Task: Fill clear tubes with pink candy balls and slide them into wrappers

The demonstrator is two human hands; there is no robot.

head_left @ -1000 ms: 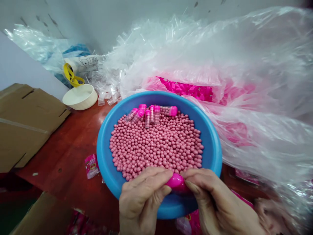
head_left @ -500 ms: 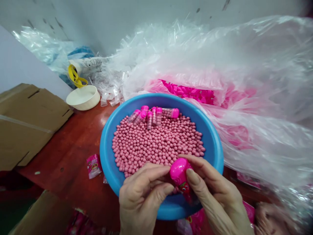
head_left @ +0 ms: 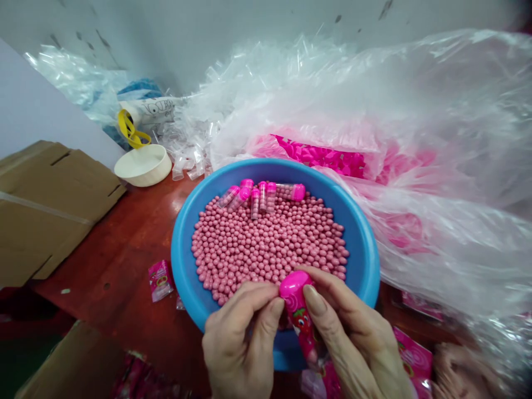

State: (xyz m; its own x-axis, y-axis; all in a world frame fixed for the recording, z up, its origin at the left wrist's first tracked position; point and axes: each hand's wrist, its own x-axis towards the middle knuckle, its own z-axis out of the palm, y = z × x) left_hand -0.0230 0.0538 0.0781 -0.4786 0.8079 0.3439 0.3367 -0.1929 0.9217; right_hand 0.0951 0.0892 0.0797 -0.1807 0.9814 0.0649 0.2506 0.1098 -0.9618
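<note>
A blue basin [head_left: 180, 238] holds many pink balls [head_left: 266, 244]. Several clear tubes with pink caps [head_left: 255, 204] lie on the balls at the basin's back. Over the basin's near side, my right hand [head_left: 353, 327] grips a tube with a glossy pink cap and a strawberry-face wrapper [head_left: 300, 316], thumb on its side. My left hand [head_left: 245, 332] has thumb and forefinger pinched together at the left edge of the cap. The tube leans with its cap up and its lower end toward the bottom right.
Cardboard [head_left: 54, 205], a white bowl [head_left: 143, 166] and yellow tape [head_left: 131, 130] are at left. Clear tubes [head_left: 191, 152] lie behind. A large plastic bag [head_left: 415, 138] with pink pieces fills the right. Pink packets [head_left: 160, 280] rest on the red table [head_left: 124, 260]. Someone's hand [head_left: 461, 371] shows at lower right.
Both hands and the tube have shifted, the tube slightly left, with more of its wrapper showing. My left finger and thumb have closed together at the cap's edge.
</note>
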